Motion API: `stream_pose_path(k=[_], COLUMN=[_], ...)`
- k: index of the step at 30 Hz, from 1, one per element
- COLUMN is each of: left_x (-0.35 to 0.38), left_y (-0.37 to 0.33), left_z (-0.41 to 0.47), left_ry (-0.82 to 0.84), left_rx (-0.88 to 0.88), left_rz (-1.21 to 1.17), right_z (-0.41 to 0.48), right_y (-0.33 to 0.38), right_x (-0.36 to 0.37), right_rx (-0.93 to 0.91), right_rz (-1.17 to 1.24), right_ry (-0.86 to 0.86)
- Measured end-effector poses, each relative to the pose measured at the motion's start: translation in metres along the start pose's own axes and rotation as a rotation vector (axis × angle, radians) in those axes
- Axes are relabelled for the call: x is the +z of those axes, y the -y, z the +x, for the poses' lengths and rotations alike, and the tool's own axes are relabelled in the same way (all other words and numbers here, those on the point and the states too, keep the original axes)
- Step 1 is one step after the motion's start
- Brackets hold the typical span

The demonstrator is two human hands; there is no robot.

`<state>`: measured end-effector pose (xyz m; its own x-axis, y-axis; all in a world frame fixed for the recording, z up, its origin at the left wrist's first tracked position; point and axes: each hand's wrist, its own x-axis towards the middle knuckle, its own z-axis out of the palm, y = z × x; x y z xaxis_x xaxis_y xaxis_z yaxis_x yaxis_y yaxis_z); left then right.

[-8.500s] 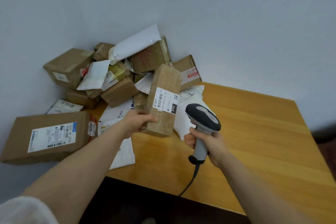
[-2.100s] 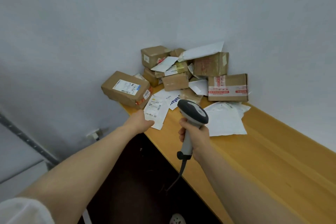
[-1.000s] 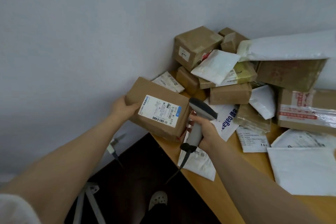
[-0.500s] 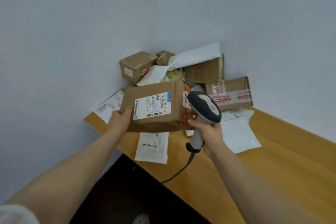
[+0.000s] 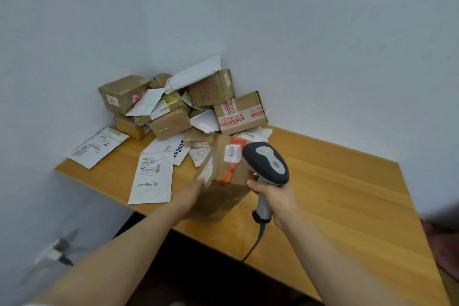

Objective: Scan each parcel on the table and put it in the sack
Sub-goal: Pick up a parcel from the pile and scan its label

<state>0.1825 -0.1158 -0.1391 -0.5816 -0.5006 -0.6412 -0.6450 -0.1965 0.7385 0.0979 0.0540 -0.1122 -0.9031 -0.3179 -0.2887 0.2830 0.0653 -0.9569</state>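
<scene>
Gripping tilted brown box [image 5: 224, 189] in left hand [image 5: 191, 195] fingers just left of scanner [image 5: 267, 163], long axis toward body; right hand [image 5: 278, 197] fingers curled round scanner handle.

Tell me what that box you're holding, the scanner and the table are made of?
Box: cardboard, going by its dull brown faces and folded edges. Scanner: probably hard plastic, with a smooth dark and light grey shell and a faint sheen. Table: wood or wood-look laminate, with orange grain lines and a smooth, soft shine.
</scene>
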Motion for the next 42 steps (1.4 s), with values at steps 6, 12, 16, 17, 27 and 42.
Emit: stream_pose_path(k=[6, 12, 16, 17, 27, 42], left_x=[0.012, 0.006, 0.007, 0.008, -0.02, -0.039], left_y=[-0.02, -0.036, -0.034, -0.033, -0.064, -0.118], left_z=[-0.017, -0.019, -0.018, -0.019, -0.023, -0.028], left_ry=[-0.033, 0.025, -0.039, -0.06, -0.135, -0.394], left_rx=[0.225, 0.473, 0.429, 0.424, 0.701, 1.071], left_rz=[0.161, 0.659, 0.968, 0.977, 0.96, 1.266], right_z=[-0.016, -0.017, -0.016, -0.016, -0.023, -0.03], right_y=[-0.009, -0.003, -0.003, -0.004, 0.043, 0.081], right_x=[0.005, 0.011, 0.015, 0.017, 0.012, 0.01], right_rx=[0.048, 0.08, 0.108, 0.114, -0.043, -0.058], right_rz=[0.0, 0.143, 0.183, 0.183, -0.073, -0.189], right_ry=[0.007, 0.032, 0.029, 0.028, 0.165, 0.102])
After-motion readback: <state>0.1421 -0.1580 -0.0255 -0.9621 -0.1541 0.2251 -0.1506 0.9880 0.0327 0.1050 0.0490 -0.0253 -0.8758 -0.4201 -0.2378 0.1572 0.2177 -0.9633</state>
